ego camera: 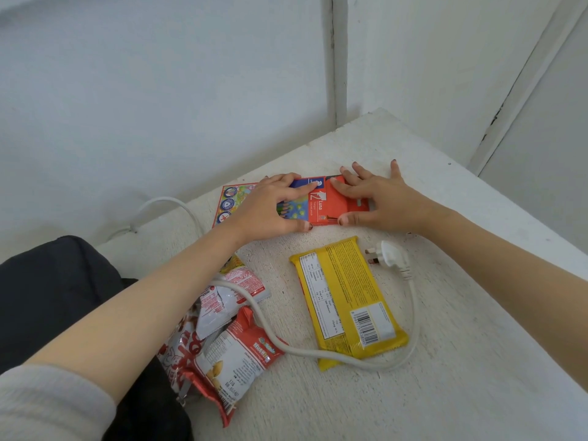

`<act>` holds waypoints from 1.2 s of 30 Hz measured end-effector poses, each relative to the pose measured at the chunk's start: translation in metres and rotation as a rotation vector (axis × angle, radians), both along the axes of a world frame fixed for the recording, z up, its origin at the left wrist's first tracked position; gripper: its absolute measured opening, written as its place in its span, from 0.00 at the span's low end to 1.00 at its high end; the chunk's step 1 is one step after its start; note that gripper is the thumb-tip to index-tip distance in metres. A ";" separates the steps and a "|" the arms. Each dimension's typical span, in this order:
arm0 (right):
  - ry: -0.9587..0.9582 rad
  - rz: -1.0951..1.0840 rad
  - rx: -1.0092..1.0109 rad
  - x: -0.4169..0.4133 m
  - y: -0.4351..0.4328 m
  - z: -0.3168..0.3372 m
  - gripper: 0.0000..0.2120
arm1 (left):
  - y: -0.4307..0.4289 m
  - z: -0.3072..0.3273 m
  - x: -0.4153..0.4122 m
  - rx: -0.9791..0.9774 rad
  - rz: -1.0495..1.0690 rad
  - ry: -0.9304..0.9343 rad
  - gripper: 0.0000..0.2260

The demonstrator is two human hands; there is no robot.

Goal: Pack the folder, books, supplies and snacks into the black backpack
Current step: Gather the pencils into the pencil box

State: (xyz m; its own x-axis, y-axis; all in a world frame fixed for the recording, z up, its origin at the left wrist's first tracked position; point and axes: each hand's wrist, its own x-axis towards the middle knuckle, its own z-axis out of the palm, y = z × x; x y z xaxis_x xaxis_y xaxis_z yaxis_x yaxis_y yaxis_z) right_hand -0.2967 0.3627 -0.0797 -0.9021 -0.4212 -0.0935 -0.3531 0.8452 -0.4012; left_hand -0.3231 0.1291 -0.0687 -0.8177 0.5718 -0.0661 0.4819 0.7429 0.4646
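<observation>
Both hands [273,206] [375,202] on pencil box [324,205], near table edge [477,173]

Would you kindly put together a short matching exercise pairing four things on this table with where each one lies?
Things:
1. red coloured-pencil box
2. yellow snack packet
3. white plug
4. red and white snack bags

Places:
A. near left, beside the black backpack
B. far side, under both hands
C. middle of the table, its near end lying on the white cable
D. just right of the yellow packet's far end

Pairs: 1-B, 2-C, 3-D, 4-A
</observation>
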 end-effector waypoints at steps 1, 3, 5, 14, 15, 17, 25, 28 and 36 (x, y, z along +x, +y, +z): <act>0.000 0.001 0.009 0.000 0.000 0.001 0.36 | 0.000 0.000 0.000 0.000 -0.002 -0.003 0.36; -0.001 0.004 0.028 0.001 -0.001 0.003 0.36 | 0.000 0.000 0.000 0.000 -0.007 -0.008 0.35; -0.009 -0.002 0.026 0.001 -0.003 0.005 0.35 | 0.000 -0.001 -0.001 -0.002 -0.001 -0.009 0.36; -0.084 -0.066 -0.075 -0.002 -0.009 0.009 0.33 | -0.003 -0.009 -0.006 0.017 0.018 0.009 0.35; -0.090 -0.067 -0.081 -0.002 -0.009 0.008 0.33 | -0.003 -0.008 -0.006 0.015 0.013 0.012 0.36; -0.090 -0.065 -0.093 -0.002 -0.011 0.007 0.34 | -0.003 -0.009 -0.006 0.014 0.008 0.016 0.37; -0.042 -0.082 -0.195 0.000 -0.025 0.004 0.45 | -0.002 -0.007 -0.004 0.029 -0.003 0.034 0.34; -0.018 -0.080 -0.179 -0.002 -0.028 0.004 0.47 | -0.003 -0.008 -0.005 0.028 -0.002 0.037 0.35; 0.033 -0.038 -0.129 -0.006 -0.029 0.000 0.47 | -0.004 -0.013 -0.006 0.051 0.034 0.024 0.35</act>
